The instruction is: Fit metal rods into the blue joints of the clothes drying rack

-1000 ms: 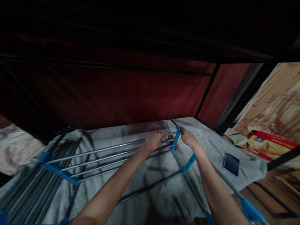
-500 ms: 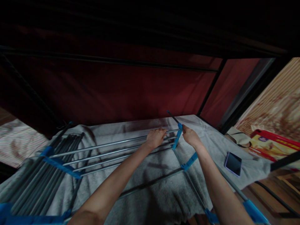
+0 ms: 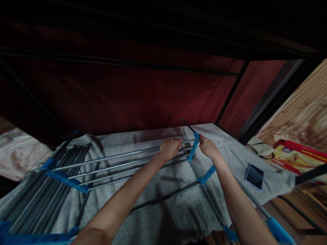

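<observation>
A rack section of several parallel metal tubes (image 3: 109, 157) spans between a blue end piece (image 3: 66, 180) on the left and a smaller blue bracket (image 3: 194, 146) on the right. Near the right end, my left hand (image 3: 170, 149) is closed around the upper tubes. My right hand (image 3: 207, 147) is closed at the outer side of the right bracket, its fingertips at the top joint and partly hidden. Lower down, a blue joint (image 3: 206, 175) connects more frame tubes beside my right forearm.
Grey tubes (image 3: 48, 194) lie side by side at the left on the grey blanket (image 3: 178, 204). A phone (image 3: 254, 176) lies at the right, near a red and yellow package (image 3: 296, 154). Dark metal posts and a red panel (image 3: 133, 98) stand behind.
The view has shifted very slightly. Both hands keep their places on the rack, and the left end piece appears a little further left.
</observation>
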A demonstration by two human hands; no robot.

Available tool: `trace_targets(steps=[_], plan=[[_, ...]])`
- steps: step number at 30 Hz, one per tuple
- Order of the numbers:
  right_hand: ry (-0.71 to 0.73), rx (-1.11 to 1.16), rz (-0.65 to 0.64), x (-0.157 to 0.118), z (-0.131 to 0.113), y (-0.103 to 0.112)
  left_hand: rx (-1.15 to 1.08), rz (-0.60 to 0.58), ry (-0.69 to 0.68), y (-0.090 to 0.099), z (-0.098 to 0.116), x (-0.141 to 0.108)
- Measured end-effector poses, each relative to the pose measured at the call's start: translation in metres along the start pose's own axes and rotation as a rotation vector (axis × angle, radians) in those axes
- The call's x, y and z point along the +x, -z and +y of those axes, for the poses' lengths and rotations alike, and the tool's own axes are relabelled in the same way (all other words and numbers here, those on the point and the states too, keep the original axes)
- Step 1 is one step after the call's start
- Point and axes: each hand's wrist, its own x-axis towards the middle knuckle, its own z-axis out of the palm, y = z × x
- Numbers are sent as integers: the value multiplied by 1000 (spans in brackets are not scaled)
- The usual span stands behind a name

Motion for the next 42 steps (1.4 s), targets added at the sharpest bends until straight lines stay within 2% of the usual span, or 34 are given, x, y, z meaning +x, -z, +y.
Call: trace_targets(steps=[14, 22, 27, 30, 33, 35, 37, 40, 42], plan=[[-6, -35, -16, -4, -6, 3, 58, -8, -50, 1, 1, 1], [44, -62, 32, -5, 3, -4, 96, 14, -79, 3, 5, -8], [62, -102, -16, 7, 17, -14, 122, 63, -89, -2, 5, -13], [57, -135, -26, 11, 23, -18, 143, 158, -119, 0, 1, -21], [40, -150, -35, 10, 25, -21, 132, 275, -114, 7, -8, -39], [38, -146, -35, 7, 24, -22, 114, 358, -44, 13, -20, -59], [36, -138, -38, 5, 22, -21, 103, 460, 89, 20, -39, -85], [43, -128, -53, 4, 20, -20, 163, 628, 396, 37, -78, -135], [57, -129, -61, 4, 19, -19, 281, 697, 660, 54, -106, -174]])
